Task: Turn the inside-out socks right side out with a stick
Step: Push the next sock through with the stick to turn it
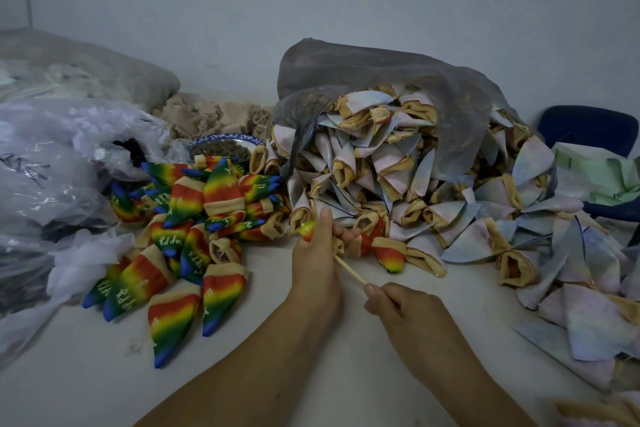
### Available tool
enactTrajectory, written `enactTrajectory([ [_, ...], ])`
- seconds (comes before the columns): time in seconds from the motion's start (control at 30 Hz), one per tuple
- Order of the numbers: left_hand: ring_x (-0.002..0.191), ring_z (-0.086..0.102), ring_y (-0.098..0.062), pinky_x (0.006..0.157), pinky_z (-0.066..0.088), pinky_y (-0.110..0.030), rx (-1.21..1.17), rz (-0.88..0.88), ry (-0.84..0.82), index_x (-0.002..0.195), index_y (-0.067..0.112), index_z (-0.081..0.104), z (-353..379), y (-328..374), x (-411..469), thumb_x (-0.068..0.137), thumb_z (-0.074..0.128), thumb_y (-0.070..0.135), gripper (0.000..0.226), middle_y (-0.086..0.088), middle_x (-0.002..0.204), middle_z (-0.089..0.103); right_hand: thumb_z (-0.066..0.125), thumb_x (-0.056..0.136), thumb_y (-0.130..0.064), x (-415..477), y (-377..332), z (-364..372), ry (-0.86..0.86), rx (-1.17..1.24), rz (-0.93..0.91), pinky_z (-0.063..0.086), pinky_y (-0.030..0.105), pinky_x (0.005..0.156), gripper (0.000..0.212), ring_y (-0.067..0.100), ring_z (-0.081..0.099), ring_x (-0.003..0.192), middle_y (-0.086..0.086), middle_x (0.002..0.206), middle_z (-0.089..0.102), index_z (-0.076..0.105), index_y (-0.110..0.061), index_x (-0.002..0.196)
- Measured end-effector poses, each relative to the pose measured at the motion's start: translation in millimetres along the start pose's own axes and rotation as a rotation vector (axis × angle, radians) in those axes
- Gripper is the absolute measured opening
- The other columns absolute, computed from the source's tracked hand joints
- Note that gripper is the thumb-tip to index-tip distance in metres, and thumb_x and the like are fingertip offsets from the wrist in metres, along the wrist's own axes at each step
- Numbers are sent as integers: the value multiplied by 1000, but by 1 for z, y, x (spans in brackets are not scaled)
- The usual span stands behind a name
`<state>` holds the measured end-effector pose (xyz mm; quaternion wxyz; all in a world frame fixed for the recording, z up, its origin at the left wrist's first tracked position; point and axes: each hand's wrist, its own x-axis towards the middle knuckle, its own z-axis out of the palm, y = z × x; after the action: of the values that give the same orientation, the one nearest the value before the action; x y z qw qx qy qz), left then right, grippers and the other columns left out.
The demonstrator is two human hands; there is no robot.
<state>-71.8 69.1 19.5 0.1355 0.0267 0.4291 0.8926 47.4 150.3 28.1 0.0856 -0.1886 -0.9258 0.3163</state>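
The stick [349, 269] has its far end buried in the sock [337, 247] gripped by the left hand [315, 270], which covers most of that sock. Its near end disappears inside the right hand [401, 305]. Both forearms run off the bottom edge. Beyond the left hand, the bowl [225, 138] holds something dark, too small to tell.

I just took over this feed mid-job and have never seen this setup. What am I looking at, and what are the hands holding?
There is no machine here. One camera on a person's head looks down at their bare hands. The left hand pinches a bunched sock. The right hand holds a thin stick that points into it. On the white table, rainbow socks, already turned, lie to the left. Pale inside-out socks spill from a grey bag on the right.
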Motion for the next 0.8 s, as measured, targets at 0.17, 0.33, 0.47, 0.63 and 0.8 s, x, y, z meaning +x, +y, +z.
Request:
enactTrajectory([
  [0.17, 60, 65, 3, 73, 45, -28, 325, 106, 125, 49, 37, 68, 4, 0, -6, 97, 53, 50, 52, 9, 62, 71, 38, 96, -50, 1, -2, 7, 12, 44, 20, 42, 11, 67, 37, -9, 55, 76, -28, 72, 57, 68, -29, 90],
  [0.33, 76, 70, -11, 80, 46, -30, 376, 120, 53, 41, 23, 60, 6, -3, -6, 101, 46, 45, 64, 2, 62, 69, 39, 96, -50, 2, -1, 6, 30, 79, 16, 39, 9, 65, 39, -10, 54, 73, -26, 72, 59, 68, -26, 85],
  [0.47, 73, 70, -18, 84, 49, -34, 294, 31, -93, 38, 21, 55, 12, 0, -7, 103, 41, 36, 68, -2, 54, 63, 42, 95, -49, 2, -1, 3, 52, 168, 12, 45, 17, 65, 39, -1, 59, 73, -14, 76, 68, 66, -25, 76],
  [0.63, 46, 49, -14, 67, 53, -29, 42, -74, -364, 43, 20, 39, 14, 7, -13, 101, 44, 25, 58, 0, 40, 36, 48, 93, -44, 2, -5, -4, 18, 387, -5, 38, 12, 49, 38, 1, 55, 55, -8, 63, 64, 65, -25, 65],
  [0.8, 44, 43, -13, 66, 55, -28, -43, -183, -429, 45, 19, 39, 13, 10, -18, 100, 45, 23, 55, 0, 39, 31, 48, 94, -42, 1, -7, -4, 21, 419, -17, 35, 5, 49, 39, -7, 51, 50, -19, 51, 57, 64, -23, 64],
])
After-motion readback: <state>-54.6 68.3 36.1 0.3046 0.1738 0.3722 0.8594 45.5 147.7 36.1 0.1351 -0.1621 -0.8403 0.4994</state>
